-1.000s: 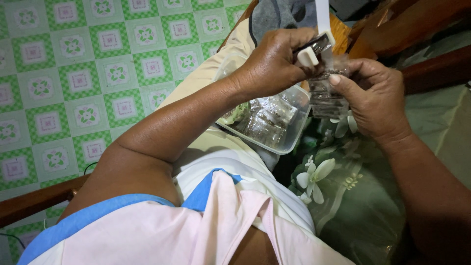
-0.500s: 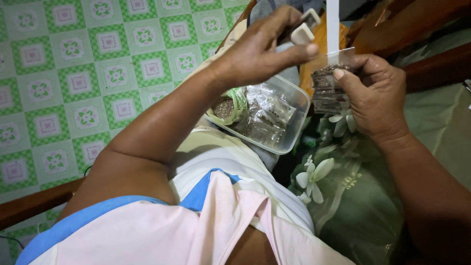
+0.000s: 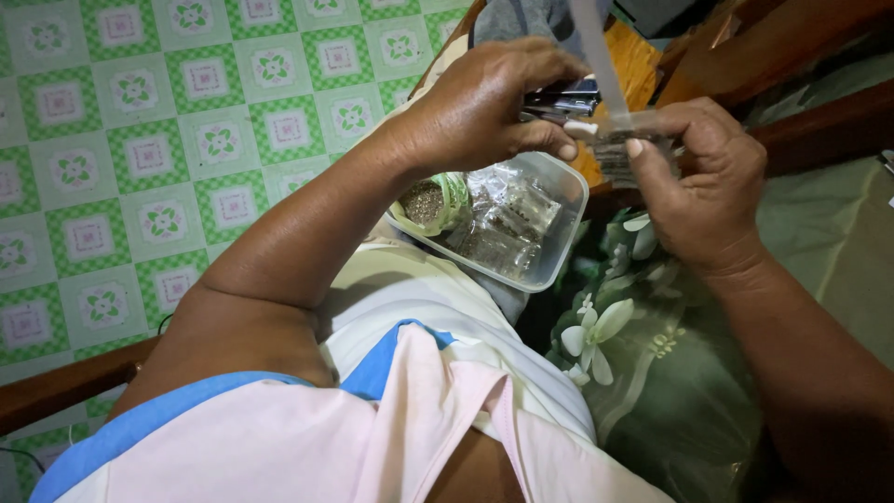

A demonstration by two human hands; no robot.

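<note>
My left hand (image 3: 494, 107) grips a small dark metal stapler (image 3: 563, 101) and presses its jaws against the top of a small clear packet. My right hand (image 3: 698, 186) holds that packet of dark grains (image 3: 619, 149), from which a white strip (image 3: 596, 56) runs upward. Just below both hands, a clear plastic tub (image 3: 559, 256) rests on my lap. It holds several filled packets (image 3: 507, 233) and a green-rimmed bag of loose grains (image 3: 428, 200).
Green-and-white patterned floor tiles (image 3: 140, 140) lie to the left. A green cloth with white flowers (image 3: 652, 363) covers the seat on the right. Wooden furniture rails (image 3: 819, 121) cross the upper right, and a wooden armrest (image 3: 65, 387) is at the lower left.
My left hand lifted the stapler away from the packet, then came back down. It now clamps the stapler on the packet top again. The right hand stayed nearly in place.
</note>
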